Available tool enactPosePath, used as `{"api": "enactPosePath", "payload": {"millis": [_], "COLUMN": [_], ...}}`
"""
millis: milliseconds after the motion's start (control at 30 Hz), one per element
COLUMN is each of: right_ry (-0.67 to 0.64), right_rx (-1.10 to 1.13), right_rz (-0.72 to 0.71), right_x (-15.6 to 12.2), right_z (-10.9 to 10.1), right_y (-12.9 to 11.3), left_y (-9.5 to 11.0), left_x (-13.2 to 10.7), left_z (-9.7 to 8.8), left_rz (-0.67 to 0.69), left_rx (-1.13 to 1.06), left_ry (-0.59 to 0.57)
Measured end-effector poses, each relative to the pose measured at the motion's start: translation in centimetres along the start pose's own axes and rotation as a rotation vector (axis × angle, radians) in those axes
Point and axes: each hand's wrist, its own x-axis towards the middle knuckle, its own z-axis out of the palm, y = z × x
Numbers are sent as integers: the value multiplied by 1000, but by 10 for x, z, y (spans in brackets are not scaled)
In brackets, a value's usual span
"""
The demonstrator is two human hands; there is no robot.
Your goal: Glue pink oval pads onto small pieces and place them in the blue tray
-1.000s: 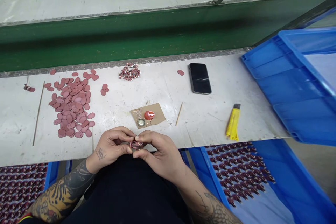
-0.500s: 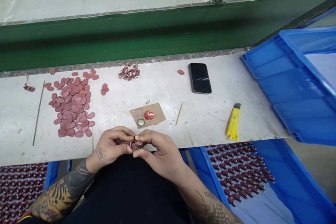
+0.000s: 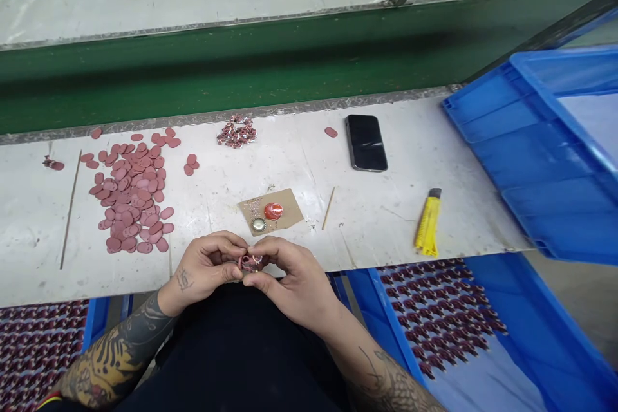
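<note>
Between my fingertips, at the bench's near edge, is a small dark-red piece [image 3: 250, 263] with pale, shiny bits; its exact kind is too small to tell. My left hand [image 3: 212, 267] pinches its left side, and my right hand [image 3: 290, 280] grips its right side with thumb and forefinger. Just beyond lies a piece of brown cardboard [image 3: 288, 219] bearing a red cap [image 3: 273, 211], a bottle cap [image 3: 258, 224] and tiny specks. To the left is a spread heap of dull-red oval discs [image 3: 132, 206]. Farther back sits a small pile of red-and-silver pieces [image 3: 237, 132].
On the bench [image 3: 290, 161] are a phone [image 3: 367, 143], a yellow box cutter [image 3: 429, 223], a thin stick [image 3: 329, 208] and a longer rod [image 3: 71, 209]. A blue crate [image 3: 545, 161] leans at right. Below, a blue tray [image 3: 535, 309] holds rows of dark-red pieces; similar rows lie lower left.
The small piece has turned slightly between my fingertips. Both hands stay in nearly the same place, and the view has shifted very slightly.
</note>
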Motion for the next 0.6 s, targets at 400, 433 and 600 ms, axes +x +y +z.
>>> {"api": "enactPosePath", "payload": {"millis": [400,433,600], "right_ry": [33,52,42], "right_rx": [62,68,117], "right_rz": [-4,2,81], "right_x": [-11,-12,-14], "right_z": [-4,-4,-4], "right_y": [7,9,12], "left_y": [-3,-4,-6], "left_x": [-4,-4,0], "left_z": [-2,-2,3], "left_rz": [-143,-152,-44], "left_rx": [22,24,92], "left_ry": [86,101,94]}}
